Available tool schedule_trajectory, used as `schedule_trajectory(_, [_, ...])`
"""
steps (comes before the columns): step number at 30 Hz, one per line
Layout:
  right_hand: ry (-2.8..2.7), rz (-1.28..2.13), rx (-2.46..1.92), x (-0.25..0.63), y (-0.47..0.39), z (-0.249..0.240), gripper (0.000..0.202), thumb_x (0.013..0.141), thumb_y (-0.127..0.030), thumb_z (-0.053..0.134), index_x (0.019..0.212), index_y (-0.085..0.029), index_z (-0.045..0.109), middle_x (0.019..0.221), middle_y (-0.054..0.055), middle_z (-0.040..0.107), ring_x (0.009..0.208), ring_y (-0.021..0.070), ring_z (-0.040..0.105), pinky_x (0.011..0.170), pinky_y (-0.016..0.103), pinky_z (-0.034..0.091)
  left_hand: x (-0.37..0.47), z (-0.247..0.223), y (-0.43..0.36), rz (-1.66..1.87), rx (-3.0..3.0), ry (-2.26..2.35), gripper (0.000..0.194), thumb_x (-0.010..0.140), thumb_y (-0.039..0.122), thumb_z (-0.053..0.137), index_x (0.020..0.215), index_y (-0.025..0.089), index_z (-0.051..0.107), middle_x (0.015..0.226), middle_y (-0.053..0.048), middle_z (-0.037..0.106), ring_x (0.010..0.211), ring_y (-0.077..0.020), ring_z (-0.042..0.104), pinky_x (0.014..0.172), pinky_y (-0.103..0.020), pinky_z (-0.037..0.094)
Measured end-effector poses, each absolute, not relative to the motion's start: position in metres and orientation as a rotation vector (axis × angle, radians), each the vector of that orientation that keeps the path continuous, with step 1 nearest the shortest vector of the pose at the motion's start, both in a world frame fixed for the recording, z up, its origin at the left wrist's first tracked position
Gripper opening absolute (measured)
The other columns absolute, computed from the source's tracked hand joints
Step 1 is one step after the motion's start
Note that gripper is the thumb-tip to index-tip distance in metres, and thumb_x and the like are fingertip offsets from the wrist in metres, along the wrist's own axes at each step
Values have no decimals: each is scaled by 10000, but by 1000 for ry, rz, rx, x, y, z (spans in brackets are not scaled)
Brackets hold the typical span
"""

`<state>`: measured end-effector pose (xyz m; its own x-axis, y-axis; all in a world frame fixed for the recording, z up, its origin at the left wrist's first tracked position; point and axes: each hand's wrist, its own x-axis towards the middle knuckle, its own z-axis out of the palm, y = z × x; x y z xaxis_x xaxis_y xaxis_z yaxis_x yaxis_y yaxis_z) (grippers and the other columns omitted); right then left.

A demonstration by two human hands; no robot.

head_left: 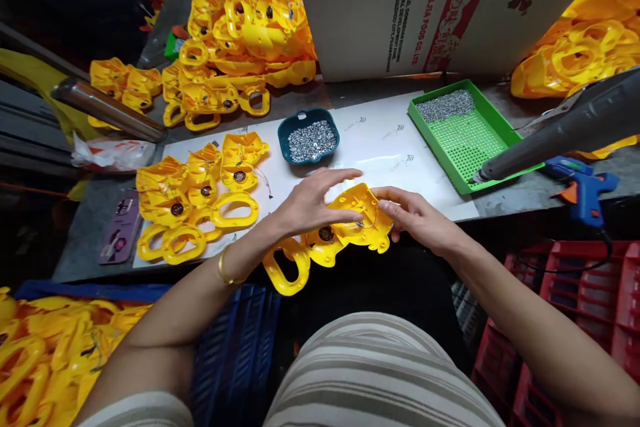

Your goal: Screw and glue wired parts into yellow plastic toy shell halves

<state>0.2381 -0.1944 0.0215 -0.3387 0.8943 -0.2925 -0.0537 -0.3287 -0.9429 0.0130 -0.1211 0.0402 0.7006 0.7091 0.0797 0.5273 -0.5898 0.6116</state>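
Observation:
A yellow plastic toy shell half (pixel 361 230) with a loop handle lies before me at the table's front edge, hollow side up. A round dark speaker and thin wires show inside it. My right hand (pixel 413 217) grips its right end between thumb and fingers. Over its left part is my left hand (pixel 320 197), thumb and fingers spread apart, with the thumb across the hollow. Just beyond, a dark teal tray (pixel 309 159) holds many small silver screws. Several similar yellow shells (pixel 170 193) with speakers and wires lie to the left.
A green basket (pixel 453 167) with more screws stands right, beneath a grey tool (pixel 555 127). A blue glue gun (pixel 585 190) is beside it. A carton (pixel 370 13) and piled shells (pixel 250 27) stand behind. A purple phone (pixel 120 227) lies left; red crates (pixel 575 293) are lower right.

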Motion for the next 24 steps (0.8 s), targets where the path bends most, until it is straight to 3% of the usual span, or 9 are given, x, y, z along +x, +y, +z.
schedule_trajectory(4, [-1179, 1613, -1347, 243, -197, 10, 528, 832, -520, 630, 1218, -167, 564, 948, 52, 616, 551, 76, 545, 456, 212, 495, -36, 24, -126, 145, 2293, 1178, 823, 681, 654, 736, 1350, 210, 552, 1395, -142, 550, 1287, -317, 485, 1089, -483, 381])
schedule_trajectory(7, [-1163, 1536, -1372, 240, -196, 4, 501, 817, -517, 641, 1180, -175, 594, 1055, 72, 591, 534, 58, 538, 440, 215, 489, -51, 15, -134, -31, 2182, 1250, 791, 682, 641, 731, 1326, 204, 585, 1345, -136, 582, 1246, -320, 518, 1051, -442, 415])
schedule_trajectory(11, [-1016, 1541, -1416, 236, -193, 0, 551, 781, -538, 677, 1192, -183, 581, 734, -15, 571, 480, 67, 491, 434, 198, 461, -45, 12, -150, -122, 1859, 1201, 600, 706, 611, 708, 1170, 231, 689, 1022, -41, 724, 926, -250, 664, 789, -297, 514])
schedule_trajectory(14, [-848, 1285, -1448, 243, -201, -10, 472, 802, -575, 640, 1080, -193, 620, 676, -28, 555, 435, 54, 425, 385, 172, 363, -36, 4, -167, -1, 1486, 1186, 525, 693, 626, 707, 941, 163, 721, 836, -26, 727, 764, -212, 665, 670, -261, 510])
schedule_trajectory(16, [-739, 1153, -1475, 246, -210, -19, 445, 833, -599, 581, 951, -175, 644, 686, -9, 579, 400, 41, 371, 343, 169, 254, -29, -5, -178, 172, 1314, 1261, 552, 681, 642, 708, 904, 137, 692, 825, -39, 725, 730, -200, 663, 657, -264, 516])
schedule_trajectory(19, [-817, 1516, -1403, 235, -227, -27, 388, 822, -543, 636, 916, -170, 681, 728, 22, 649, 418, 58, 445, 337, 176, 264, -12, -14, -191, 360, 1252, 1318, 571, 696, 649, 691, 939, 134, 671, 878, -64, 737, 773, -217, 679, 694, -287, 539])
schedule_trajectory(20, [-871, 1673, -1290, 226, -232, -26, 326, 812, -482, 682, 955, -189, 688, 785, 23, 679, 476, 76, 517, 371, 178, 342, -6, -15, -195, 382, 1281, 1321, 565, 698, 640, 692, 960, 140, 670, 913, -68, 741, 810, -230, 686, 722, -298, 546])
schedule_trajectory(22, [-870, 1740, -1078, 203, -236, -19, 271, 755, -346, 775, 976, -220, 683, 901, 5, 716, 727, 134, 656, 594, 209, 534, 6, -11, -206, 378, 1390, 1353, 549, 715, 622, 682, 1017, 164, 666, 987, -63, 743, 885, -256, 693, 775, -317, 554])
schedule_trajectory(24, [-782, 1598, -1095, 184, -226, -10, 259, 808, -301, 721, 1051, -231, 664, 1033, -9, 719, 950, 156, 680, 844, 246, 560, 9, -3, -215, 352, 1497, 1491, 547, 771, 634, 617, 1081, 185, 644, 1026, -59, 735, 935, -279, 693, 796, -348, 562])
